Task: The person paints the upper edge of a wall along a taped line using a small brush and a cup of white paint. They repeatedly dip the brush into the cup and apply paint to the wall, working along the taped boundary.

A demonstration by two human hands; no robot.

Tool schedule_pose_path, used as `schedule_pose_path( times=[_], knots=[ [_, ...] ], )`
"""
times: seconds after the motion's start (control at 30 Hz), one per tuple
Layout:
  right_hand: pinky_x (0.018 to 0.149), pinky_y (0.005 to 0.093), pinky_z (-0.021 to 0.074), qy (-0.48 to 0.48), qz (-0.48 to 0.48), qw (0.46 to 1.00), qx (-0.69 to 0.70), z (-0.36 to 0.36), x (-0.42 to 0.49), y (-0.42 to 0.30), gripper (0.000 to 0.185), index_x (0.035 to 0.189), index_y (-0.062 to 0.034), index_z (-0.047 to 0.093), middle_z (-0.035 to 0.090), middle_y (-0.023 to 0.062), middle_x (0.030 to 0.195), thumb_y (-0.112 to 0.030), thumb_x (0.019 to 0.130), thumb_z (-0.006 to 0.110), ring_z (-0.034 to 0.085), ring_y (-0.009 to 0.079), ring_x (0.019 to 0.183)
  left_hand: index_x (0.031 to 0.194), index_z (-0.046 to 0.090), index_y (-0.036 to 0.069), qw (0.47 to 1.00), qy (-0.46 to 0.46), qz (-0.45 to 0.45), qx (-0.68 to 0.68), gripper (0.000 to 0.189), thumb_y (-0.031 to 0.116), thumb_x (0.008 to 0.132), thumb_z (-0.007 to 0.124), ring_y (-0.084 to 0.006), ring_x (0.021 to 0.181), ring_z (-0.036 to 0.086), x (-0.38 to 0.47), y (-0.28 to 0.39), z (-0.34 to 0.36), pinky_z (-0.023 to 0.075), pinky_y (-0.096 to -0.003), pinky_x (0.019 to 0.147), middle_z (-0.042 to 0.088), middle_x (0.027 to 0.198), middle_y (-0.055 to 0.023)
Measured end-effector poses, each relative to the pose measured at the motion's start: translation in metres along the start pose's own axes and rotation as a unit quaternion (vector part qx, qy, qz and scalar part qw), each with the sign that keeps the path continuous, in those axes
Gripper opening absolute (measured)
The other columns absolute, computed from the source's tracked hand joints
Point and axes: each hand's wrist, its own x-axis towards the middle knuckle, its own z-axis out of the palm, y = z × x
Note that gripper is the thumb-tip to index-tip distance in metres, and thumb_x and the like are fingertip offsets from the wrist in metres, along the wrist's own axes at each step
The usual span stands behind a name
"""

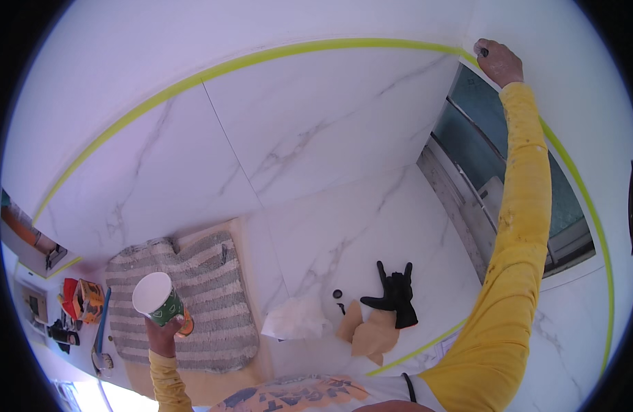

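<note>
My left hand (163,335) is shut on a green and white paper cup (156,298) above a grey striped mat; something orange shows beside its fingers. My right hand (499,62) reaches to the upper corner of the wall, its fingers closed around a small dark item whose kind I cannot tell. It touches or nearly touches the yellow-green masking tape (316,46), which runs along the top edge of the marbled tiles (306,129) and on past the corner. A white, powdery smear marks the back of this hand.
The striped mat (192,288) lies on brown sheeting. A black glove (396,298), brown paper pieces (375,335), a crumpled white sheet (295,318) and a small black ring (337,293) lie on the marbled surface. A window opening (476,139) is at right; bags and tools (82,301) are at far left.
</note>
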Motion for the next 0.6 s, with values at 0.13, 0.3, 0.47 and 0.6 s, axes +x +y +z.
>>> schedule_pose_path(
  times=[0.13,0.3,0.47,0.6],
  knots=[
    [0.092,0.043,0.0505,0.003,0.04,0.999,-0.034,-0.027,-0.001,-0.022,0.033,0.113,-0.0232,0.069,0.069,0.0086,0.114,-0.023,0.084,0.051,0.064,0.0307,0.107,0.128,0.049,0.0,0.999,-0.021,-0.022,0.023,0.071,0.035,0.073,0.077,-0.0206,0.105,0.059,0.001,0.001,-0.003,0.046,-0.0348,0.094,0.061,0.115,-0.0082],
    [0.094,0.0417,0.0503,-0.037,0.05,0.998,-0.016,-0.034,0.0,-0.031,0.035,0.116,-0.0241,0.068,0.068,0.0072,0.119,-0.024,0.084,0.053,0.063,0.0286,0.113,0.128,0.049,0.0,1.0,-0.003,0.001,0.008,0.07,0.036,0.075,0.078,-0.0205,0.106,0.059,-0.003,-0.002,0.0,0.0459,-0.035,0.094,0.061,0.115,-0.0085],
    [0.094,0.0403,0.0502,0.012,0.088,0.992,-0.093,-0.046,0.006,-0.023,0.034,0.116,-0.0222,0.067,0.067,0.0086,0.121,-0.024,0.086,0.051,0.064,0.0295,0.112,0.129,0.049,0.0,1.0,-0.004,0.0,0.026,0.069,0.035,0.077,0.076,-0.0213,0.107,0.059,-0.003,-0.006,-0.003,0.0456,-0.035,0.095,0.061,0.116,-0.0088],
    [0.097,0.041,0.0488,0.002,-0.013,1.0,0.018,-0.05,0.01,-0.018,0.034,0.118,-0.0211,0.066,0.067,0.006,0.124,-0.028,0.088,0.053,0.062,0.0289,0.115,0.129,0.049,0.0,0.999,-0.026,0.021,0.031,0.069,0.037,0.077,0.077,-0.0221,0.107,0.059,-0.002,-0.012,-0.005,0.0455,-0.0358,0.095,0.061,0.116,-0.0092]
  ],
)
